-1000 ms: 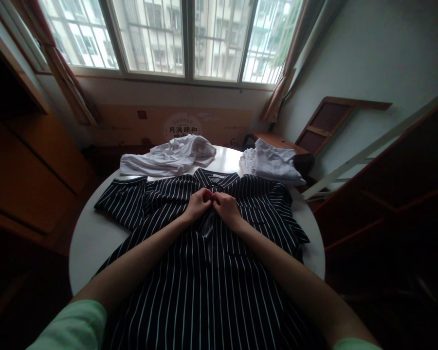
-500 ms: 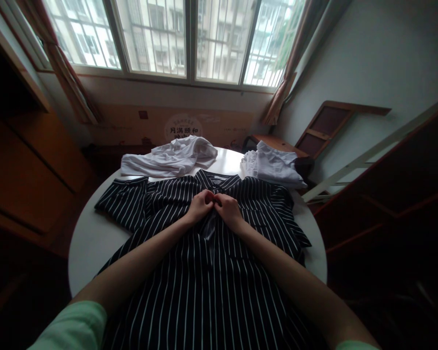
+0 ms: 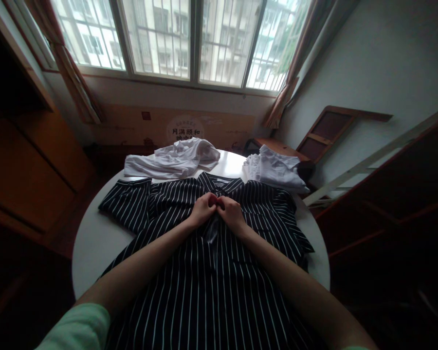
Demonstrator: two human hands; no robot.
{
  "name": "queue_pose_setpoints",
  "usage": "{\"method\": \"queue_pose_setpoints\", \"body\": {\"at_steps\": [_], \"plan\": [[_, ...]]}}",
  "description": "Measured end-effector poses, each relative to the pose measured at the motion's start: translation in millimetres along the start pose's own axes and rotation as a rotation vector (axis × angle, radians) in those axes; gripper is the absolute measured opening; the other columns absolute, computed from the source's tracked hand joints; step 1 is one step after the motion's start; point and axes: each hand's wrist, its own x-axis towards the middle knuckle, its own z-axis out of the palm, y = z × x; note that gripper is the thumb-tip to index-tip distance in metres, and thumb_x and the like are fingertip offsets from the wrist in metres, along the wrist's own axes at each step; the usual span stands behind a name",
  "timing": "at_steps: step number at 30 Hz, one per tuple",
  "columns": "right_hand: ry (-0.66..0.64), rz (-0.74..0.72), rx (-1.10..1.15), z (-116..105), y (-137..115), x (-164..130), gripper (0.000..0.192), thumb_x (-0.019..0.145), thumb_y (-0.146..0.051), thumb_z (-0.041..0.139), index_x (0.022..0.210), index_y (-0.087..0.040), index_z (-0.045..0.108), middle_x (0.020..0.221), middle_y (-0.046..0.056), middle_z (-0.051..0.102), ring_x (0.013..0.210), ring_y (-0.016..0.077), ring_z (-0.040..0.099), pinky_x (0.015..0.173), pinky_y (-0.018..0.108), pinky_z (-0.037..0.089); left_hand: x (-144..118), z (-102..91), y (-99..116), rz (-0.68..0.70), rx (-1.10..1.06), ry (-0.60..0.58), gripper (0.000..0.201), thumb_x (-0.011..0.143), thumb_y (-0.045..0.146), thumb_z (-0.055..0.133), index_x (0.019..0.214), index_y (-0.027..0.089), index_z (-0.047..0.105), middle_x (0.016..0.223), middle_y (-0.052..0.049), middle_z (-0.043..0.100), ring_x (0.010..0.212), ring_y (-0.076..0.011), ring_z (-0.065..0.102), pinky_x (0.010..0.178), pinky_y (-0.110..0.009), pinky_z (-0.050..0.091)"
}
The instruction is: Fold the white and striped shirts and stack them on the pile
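Note:
A black shirt with white stripes [image 3: 193, 272] lies front up across a round white table [image 3: 91, 248], its collar pointing away from me. My left hand [image 3: 204, 209] and my right hand [image 3: 230, 212] meet at the front placket, a little below the collar. Both pinch the shirt's edges there with bent fingers, fingertips nearly touching. Any button between them is hidden by the fingers. Just below my hands the front gapes, and the dark inside shows. One sleeve [image 3: 127, 201] is spread out to the left.
Behind the collar lies a crumpled white garment [image 3: 171, 160]; a folded white stack of cloth [image 3: 273, 167] sits at the back right. Past the table are a wooden chair [image 3: 321, 131], a barred window [image 3: 160, 39] and, at left, a wooden cabinet [image 3: 40, 170].
The whole view has shifted slightly, so everything sits a bit farther right and lower. Both hands stay pinched at the same spot on the placket, with only small finger movement.

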Motion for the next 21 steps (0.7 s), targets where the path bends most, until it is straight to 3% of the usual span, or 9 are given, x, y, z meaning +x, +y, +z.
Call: {"method": "queue_pose_setpoints", "body": {"at_steps": [9, 21], "plan": [[-0.003, 0.013, 0.039, -2.4, -1.4, 0.3, 0.013, 0.073, -0.012, 0.052, 0.08, -0.017, 0.061, 0.074, 0.003, 0.064, 0.068, 0.015, 0.057, 0.067, 0.025, 0.04, 0.4, 0.1, -0.1, -0.002, -0.014, 0.006, 0.021, 0.063, 0.003, 0.05, 0.078, 0.016, 0.056, 0.072, 0.001, 0.059, 0.067, -0.011, 0.055, 0.066, -0.023, 0.043], [0.033, -0.035, 0.08, -2.0, 1.8, 0.4, 0.021, 0.076, -0.008, 0.047, 0.085, -0.018, 0.063, 0.084, 0.005, 0.065, 0.079, 0.0167, 0.06, 0.074, 0.027, 0.043, 1.1, 1.2, -1.6, 0.009, 0.001, 0.027, 0.017, 0.065, 0.004, 0.05, 0.077, 0.016, 0.054, 0.071, 0.001, 0.058, 0.065, -0.011, 0.053, 0.065, -0.024, 0.043]]}}
